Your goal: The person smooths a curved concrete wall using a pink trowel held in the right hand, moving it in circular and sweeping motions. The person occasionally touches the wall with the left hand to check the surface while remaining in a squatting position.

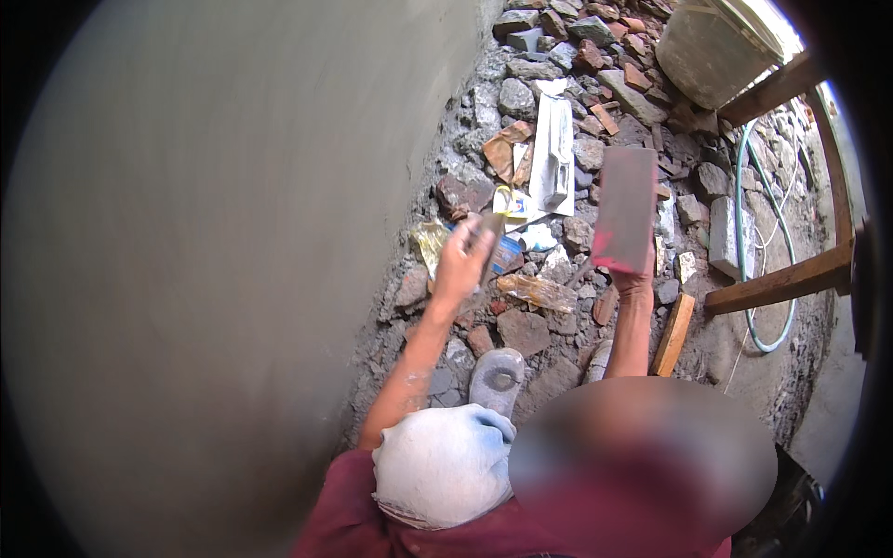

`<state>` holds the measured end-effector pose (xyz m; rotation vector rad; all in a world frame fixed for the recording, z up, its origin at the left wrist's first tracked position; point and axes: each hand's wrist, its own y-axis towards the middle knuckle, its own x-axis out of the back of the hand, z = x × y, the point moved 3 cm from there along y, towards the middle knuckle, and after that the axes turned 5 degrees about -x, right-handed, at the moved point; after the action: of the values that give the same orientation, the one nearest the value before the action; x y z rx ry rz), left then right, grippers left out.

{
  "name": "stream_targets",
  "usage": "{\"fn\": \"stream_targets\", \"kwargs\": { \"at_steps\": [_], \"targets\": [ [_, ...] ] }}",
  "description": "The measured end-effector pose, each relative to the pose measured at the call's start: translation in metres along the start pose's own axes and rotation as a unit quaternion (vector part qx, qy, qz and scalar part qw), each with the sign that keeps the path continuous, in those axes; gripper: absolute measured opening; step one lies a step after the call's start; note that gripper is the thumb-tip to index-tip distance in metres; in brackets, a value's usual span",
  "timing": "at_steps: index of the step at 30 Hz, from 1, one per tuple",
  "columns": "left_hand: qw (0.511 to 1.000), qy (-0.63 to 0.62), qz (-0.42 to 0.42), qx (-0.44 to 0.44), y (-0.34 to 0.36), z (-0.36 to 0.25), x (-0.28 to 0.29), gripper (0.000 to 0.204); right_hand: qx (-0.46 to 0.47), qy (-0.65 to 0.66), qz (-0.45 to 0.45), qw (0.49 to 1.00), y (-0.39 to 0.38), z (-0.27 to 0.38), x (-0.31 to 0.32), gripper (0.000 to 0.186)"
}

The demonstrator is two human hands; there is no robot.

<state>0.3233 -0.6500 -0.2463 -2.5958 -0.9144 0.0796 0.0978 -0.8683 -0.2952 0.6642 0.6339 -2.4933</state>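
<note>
Head cam: bucket (712, 58) by rubble (633, 98), contents hidden; R hand (634, 279) w/ float (625, 206).

Reaches forward with both bare forearms (630, 339), slanting the left one rightward. Curls the left hand (459, 263) in a grip; extends the right hand (633, 277), mostly hidden beyond the wrist (635, 292), nearly straight ahead.

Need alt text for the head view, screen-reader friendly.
A person's left hand holds a thin, flat tool and their right hand a rectangular grey board with pink at its near end, above stony rubble. A smooth grey wall fills the left; a bucket, a green hose and wooden beams are at right.
</note>
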Motion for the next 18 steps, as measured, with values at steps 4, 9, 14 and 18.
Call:
{"fn": "stream_targets", "kwargs": {
  "at_steps": [4, 9, 14, 18],
  "targets": [
    [0.978, -0.120, 0.127, 0.111, 0.001, 0.065, -0.051, 0.041, 0.035, -0.002, 0.037, 0.999, 0.006, -0.001, 0.010, 0.036],
    [0.987, 0.105, 0.118, -0.018, 0.003, 0.097, -0.064, 0.041, -0.085, 0.161, 0.017, 0.983, -0.012, -0.003, -0.074, 0.033],
    [0.862, 0.466, 0.114, -0.163, 0.012, 0.039, -0.041, 0.043, -0.058, 0.258, 0.049, 0.963, -0.004, -0.003, -0.068, 0.039],
    [0.616, 0.714, 0.011, -0.331, 0.051, -0.107, -0.010, 0.058, 0.001, 0.351, 0.001, 0.936, 0.020, 0.005, -0.096, 0.040]
  ]
}}
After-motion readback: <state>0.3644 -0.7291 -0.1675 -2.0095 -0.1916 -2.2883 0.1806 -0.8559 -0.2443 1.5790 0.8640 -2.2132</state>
